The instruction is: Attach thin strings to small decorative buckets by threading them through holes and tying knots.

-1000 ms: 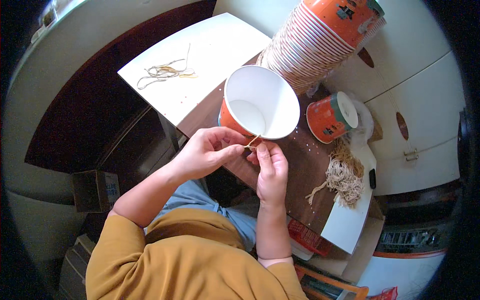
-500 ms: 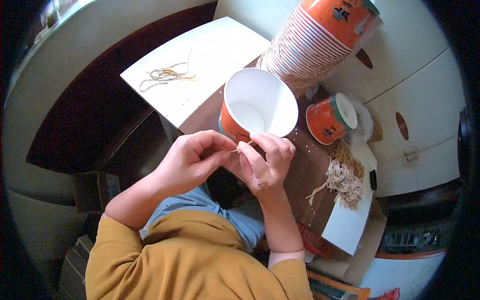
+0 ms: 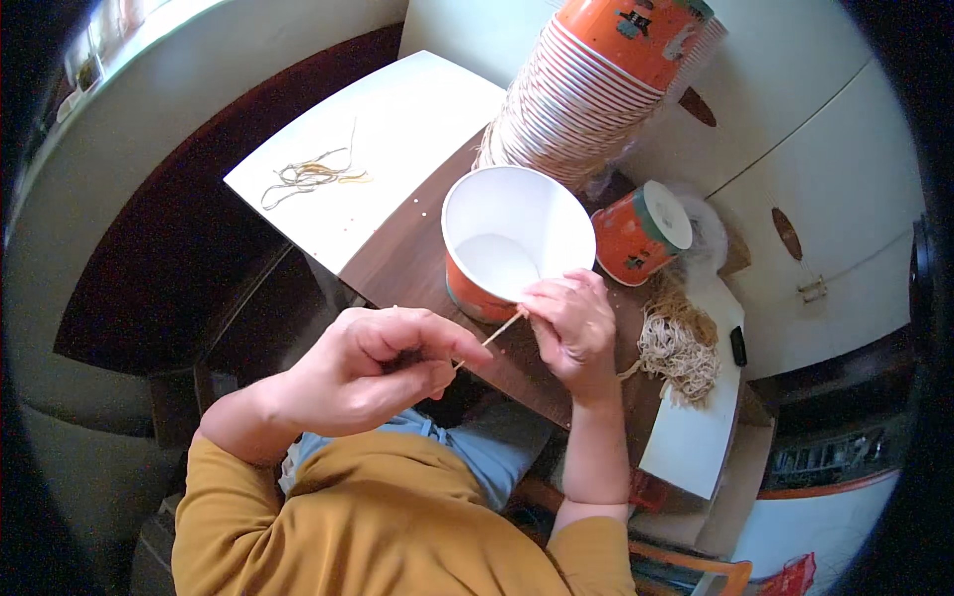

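Note:
A thin tan cord (image 3: pixel 504 328) is drawn straight between my two hands. My left hand (image 3: pixel 373 370) has its thumb and fingers closed on the lower part of the cord, over my lap. My right hand (image 3: pixel 576 323) pinches the upper end, its fingers at the near right rim of a large paper bucket (image 3: pixel 479 288). That bucket stands upright, orange outside and white inside, with nothing visible in it. The fingertips of my right hand partly cover the cord's end, so I cannot tell whether it passes through the bucket's wall.
Behind the bucket rises a tall leaning stack of nested paper buckets (image 3: pixel 566 104). An upside-down orange bucket (image 3: pixel 636 238) stands to the right, near a bundle of cream cords (image 3: pixel 681 348) and a black object (image 3: pixel 737 347). Loose cords (image 3: pixel 308 179) lie on the white board (image 3: pixel 397 119) at left.
My hands have moved apart, baring more of the cord between them. The right hand has gone to the bucket's rim; the left hand is lower. The view has shifted slightly.

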The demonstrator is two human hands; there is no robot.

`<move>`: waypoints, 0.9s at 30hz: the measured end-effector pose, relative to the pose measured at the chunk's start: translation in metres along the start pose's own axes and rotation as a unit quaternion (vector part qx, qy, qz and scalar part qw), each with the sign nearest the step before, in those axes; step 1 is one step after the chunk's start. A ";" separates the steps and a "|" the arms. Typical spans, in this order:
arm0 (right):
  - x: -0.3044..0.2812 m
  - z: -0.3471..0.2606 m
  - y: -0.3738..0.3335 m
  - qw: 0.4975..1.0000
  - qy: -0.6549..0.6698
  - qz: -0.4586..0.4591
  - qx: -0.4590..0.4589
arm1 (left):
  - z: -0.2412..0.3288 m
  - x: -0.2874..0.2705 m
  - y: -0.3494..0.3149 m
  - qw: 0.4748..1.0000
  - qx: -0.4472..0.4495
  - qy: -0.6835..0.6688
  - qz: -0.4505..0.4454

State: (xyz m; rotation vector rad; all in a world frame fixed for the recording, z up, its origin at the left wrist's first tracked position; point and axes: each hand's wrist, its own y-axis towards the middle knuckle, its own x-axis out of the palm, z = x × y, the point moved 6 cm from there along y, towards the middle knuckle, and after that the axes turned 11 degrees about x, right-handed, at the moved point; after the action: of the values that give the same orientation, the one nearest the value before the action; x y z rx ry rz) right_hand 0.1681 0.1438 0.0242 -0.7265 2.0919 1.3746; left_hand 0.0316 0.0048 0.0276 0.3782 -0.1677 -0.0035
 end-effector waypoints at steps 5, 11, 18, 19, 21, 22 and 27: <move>-0.051 0.033 -0.011 0.992 0.066 -0.051 0.097 | -0.008 0.010 0.021 0.978 -0.056 0.174 -0.100; -0.085 0.064 -0.034 0.972 0.003 -0.155 0.176 | -0.020 -0.012 0.018 0.937 -0.110 0.257 -0.210; -0.073 0.003 -0.015 0.919 0.268 -0.180 0.228 | 0.014 0.023 0.070 0.945 -0.048 0.248 -0.210; -0.055 -0.010 -0.009 0.885 0.315 -0.204 0.274 | 0.013 0.029 0.078 0.944 -0.035 0.253 -0.208; -0.034 -0.021 0.000 0.776 0.390 -0.283 0.407 | 0.011 0.036 0.103 0.938 -0.087 0.248 -0.228; -0.032 -0.016 0.003 0.783 0.395 -0.244 0.413 | 0.005 0.034 0.111 0.940 -0.106 0.219 -0.238; -0.065 0.041 0.004 0.844 0.352 -0.084 0.396 | -0.028 -0.004 0.102 0.964 -0.183 0.068 -0.180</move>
State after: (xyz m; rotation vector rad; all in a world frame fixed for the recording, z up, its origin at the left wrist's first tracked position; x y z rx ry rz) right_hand 0.2171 0.1931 0.0570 -1.0827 2.7355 0.0169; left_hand 0.0293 0.1103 0.0392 0.0335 0.0419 -0.3623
